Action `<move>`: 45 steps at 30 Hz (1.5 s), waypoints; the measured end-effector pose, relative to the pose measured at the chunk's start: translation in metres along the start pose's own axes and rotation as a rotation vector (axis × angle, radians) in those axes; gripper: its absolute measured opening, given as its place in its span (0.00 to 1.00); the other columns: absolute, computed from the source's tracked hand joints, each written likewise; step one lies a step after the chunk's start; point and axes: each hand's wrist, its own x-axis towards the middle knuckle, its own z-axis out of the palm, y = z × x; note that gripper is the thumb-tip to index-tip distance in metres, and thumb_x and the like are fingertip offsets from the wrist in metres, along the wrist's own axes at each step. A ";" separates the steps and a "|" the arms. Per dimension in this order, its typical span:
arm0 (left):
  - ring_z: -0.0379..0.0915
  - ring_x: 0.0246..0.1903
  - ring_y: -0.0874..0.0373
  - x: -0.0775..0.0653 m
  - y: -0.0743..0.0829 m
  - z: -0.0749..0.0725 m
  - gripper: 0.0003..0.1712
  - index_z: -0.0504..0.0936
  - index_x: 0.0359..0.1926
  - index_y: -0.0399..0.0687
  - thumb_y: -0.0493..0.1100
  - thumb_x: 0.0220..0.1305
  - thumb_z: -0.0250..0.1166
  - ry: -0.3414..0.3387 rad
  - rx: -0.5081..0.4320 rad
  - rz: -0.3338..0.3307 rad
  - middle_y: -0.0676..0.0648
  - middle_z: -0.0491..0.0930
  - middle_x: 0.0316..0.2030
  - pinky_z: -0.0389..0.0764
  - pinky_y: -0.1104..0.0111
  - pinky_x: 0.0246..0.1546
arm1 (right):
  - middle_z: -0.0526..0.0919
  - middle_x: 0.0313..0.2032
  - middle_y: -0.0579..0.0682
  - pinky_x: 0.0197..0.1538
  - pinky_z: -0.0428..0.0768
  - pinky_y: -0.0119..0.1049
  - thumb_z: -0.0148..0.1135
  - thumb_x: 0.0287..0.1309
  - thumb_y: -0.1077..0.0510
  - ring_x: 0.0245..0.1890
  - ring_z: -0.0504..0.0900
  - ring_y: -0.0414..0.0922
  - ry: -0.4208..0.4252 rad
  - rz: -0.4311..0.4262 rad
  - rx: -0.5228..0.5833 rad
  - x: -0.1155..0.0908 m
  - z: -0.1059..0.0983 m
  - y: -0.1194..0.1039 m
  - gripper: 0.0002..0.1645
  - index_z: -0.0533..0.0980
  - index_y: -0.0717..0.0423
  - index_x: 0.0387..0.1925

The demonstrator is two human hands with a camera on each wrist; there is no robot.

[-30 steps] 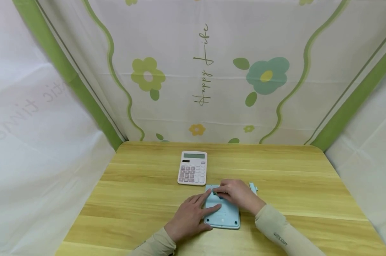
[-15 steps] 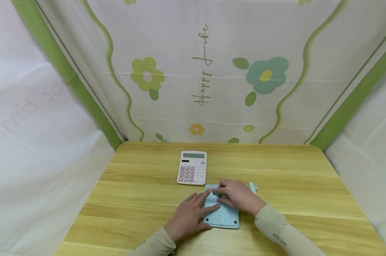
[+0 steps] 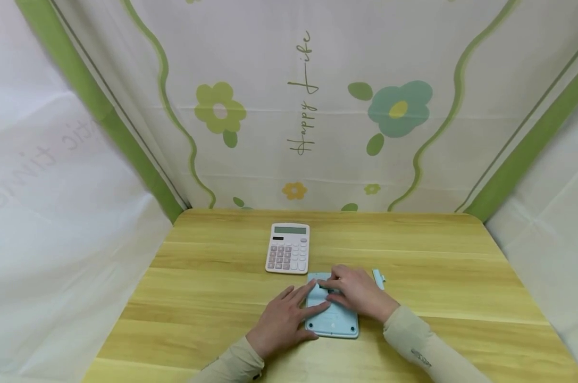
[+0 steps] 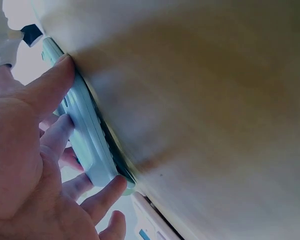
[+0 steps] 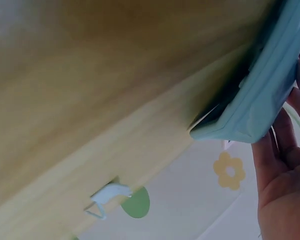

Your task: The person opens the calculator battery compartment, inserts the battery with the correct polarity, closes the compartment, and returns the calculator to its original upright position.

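A light-blue calculator (image 3: 334, 323) lies face down on the wooden table, its back with small dark feet turned up. My left hand (image 3: 281, 324) rests on its left side, fingers straight and spread; in the left wrist view the thumb (image 4: 57, 75) lies along its edge. My right hand (image 3: 358, 290) is bent over the far part of the back, at the battery slot. Between its index finger and thumb shows a small dark battery (image 3: 324, 287), mostly hidden by the fingers. The light-blue battery cover (image 3: 378, 279) lies on the table just right of the right hand.
A pale pink calculator (image 3: 289, 249) lies face up beyond the blue one. The wooden table (image 3: 198, 287) ends at a white curtain (image 3: 265, 159) with printed flowers; more white cloth hangs at both sides.
The battery, which showed more between the right fingers half a second ago, now shows less and sits lower at the slot. The left hand has stayed in place.
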 end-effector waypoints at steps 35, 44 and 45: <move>0.58 0.77 0.52 -0.002 0.000 -0.002 0.40 0.64 0.77 0.76 0.71 0.66 0.63 -0.039 -0.085 -0.006 0.45 0.54 0.82 0.68 0.53 0.74 | 0.79 0.54 0.46 0.51 0.85 0.39 0.68 0.68 0.55 0.50 0.82 0.42 -0.074 0.028 0.197 -0.017 -0.001 0.002 0.30 0.75 0.45 0.71; 0.57 0.78 0.52 0.001 -0.001 -0.001 0.41 0.62 0.77 0.77 0.72 0.66 0.62 -0.047 -0.077 -0.010 0.45 0.53 0.82 0.67 0.54 0.75 | 0.83 0.53 0.45 0.51 0.87 0.42 0.70 0.66 0.53 0.49 0.84 0.42 -0.074 0.050 0.187 -0.028 -0.014 0.013 0.25 0.81 0.47 0.64; 0.57 0.78 0.52 0.001 -0.001 -0.001 0.41 0.62 0.77 0.77 0.72 0.66 0.62 -0.047 -0.076 -0.009 0.45 0.53 0.82 0.67 0.54 0.75 | 0.83 0.52 0.44 0.51 0.86 0.42 0.69 0.67 0.52 0.49 0.84 0.42 -0.084 0.069 0.188 -0.030 -0.017 0.015 0.23 0.82 0.46 0.63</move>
